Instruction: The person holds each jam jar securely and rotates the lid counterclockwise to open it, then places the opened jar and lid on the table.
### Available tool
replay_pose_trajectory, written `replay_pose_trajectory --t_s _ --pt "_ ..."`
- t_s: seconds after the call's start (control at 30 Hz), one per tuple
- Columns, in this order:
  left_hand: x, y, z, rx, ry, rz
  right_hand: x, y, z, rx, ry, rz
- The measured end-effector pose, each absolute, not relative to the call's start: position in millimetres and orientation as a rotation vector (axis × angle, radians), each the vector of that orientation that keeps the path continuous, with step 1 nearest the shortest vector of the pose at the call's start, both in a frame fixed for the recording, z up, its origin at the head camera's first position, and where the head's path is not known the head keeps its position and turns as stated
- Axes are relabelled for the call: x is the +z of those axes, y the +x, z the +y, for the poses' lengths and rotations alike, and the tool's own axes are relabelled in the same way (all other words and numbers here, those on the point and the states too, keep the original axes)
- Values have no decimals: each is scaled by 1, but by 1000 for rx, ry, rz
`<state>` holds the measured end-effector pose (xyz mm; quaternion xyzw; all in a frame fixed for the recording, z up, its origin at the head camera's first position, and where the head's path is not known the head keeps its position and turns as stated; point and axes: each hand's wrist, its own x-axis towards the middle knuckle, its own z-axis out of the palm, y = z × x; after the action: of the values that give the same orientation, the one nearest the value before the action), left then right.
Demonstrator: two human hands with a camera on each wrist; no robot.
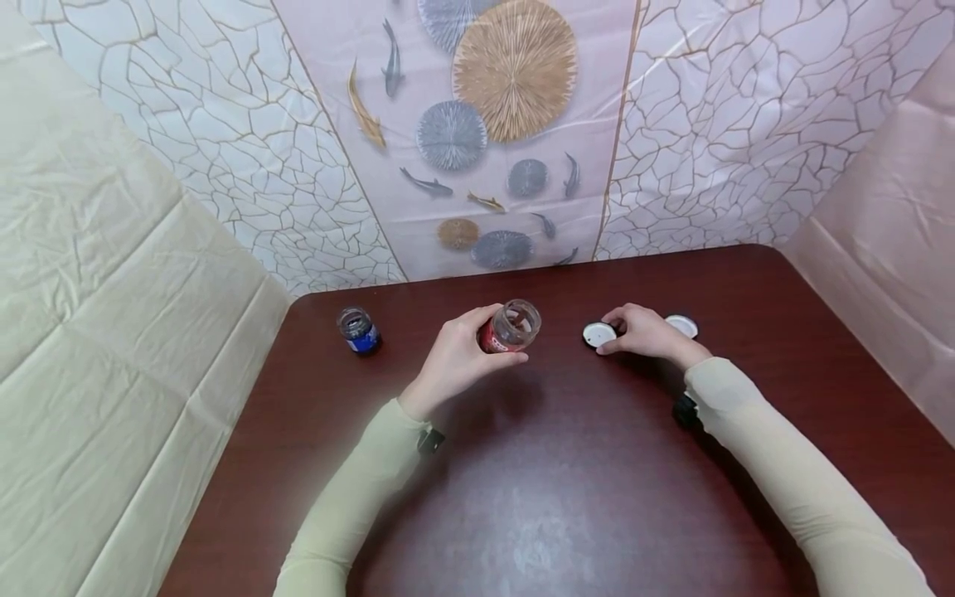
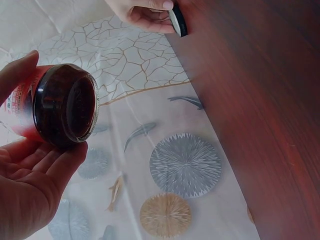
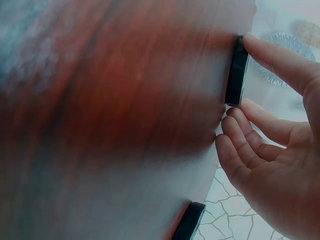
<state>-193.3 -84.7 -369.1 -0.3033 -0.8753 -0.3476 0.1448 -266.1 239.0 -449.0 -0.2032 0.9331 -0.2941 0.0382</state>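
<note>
My left hand (image 1: 458, 356) grips a glass jar with a red label (image 1: 515, 327), raised over the table with its uncovered mouth upward. In the left wrist view, the thumb and fingers wrap the jar (image 2: 65, 105) from either side, and its dark base shows. Over on the right, my right hand (image 1: 647, 333) pinches a black-rimmed jar lid (image 1: 599, 334) by its edge between thumb and forefinger. That lid lies white inside up on the table; its thin black side (image 3: 237, 72) shows in the right wrist view.
A second lid (image 1: 682, 325), also white side up, lies just beyond the right hand, partly hidden by it. At the back left stands an uncovered glass jar with a blue label (image 1: 361, 333). The dark red wooden table (image 1: 552, 489) meets patterned cloth walls (image 1: 694, 149) behind.
</note>
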Motion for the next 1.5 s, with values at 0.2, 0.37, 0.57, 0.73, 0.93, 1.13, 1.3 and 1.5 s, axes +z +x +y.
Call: replay_pose_trajectory --t_s 0.2,0.37,0.57,0.73,0.93,1.13,1.3,1.5 --pt "-370 -193 -86 -1011 -849 -2527 -451 -264 240 -898 -603 2859" --pt "-372 -194 -88 -1042 -815 -2531 -453 -263 239 -902 -601 2854" --pt "-373 -196 -91 -1102 -772 -2509 -453 -262 238 -891 -596 2866" --pt "-374 -200 -95 -1157 -722 -2499 -452 -262 240 -900 -587 2861" --pt "-374 -205 -103 -1249 -654 -2485 -453 -264 240 -916 -580 2850" --pt "-377 -212 -112 -1370 -561 -2463 -453 -266 241 -911 -580 2852" --pt "-381 -218 -120 -1435 -483 -2450 -451 -265 241 -909 -574 2848" --pt "-386 -224 -130 -1467 -371 -2440 -448 -261 240 -913 -546 2840"
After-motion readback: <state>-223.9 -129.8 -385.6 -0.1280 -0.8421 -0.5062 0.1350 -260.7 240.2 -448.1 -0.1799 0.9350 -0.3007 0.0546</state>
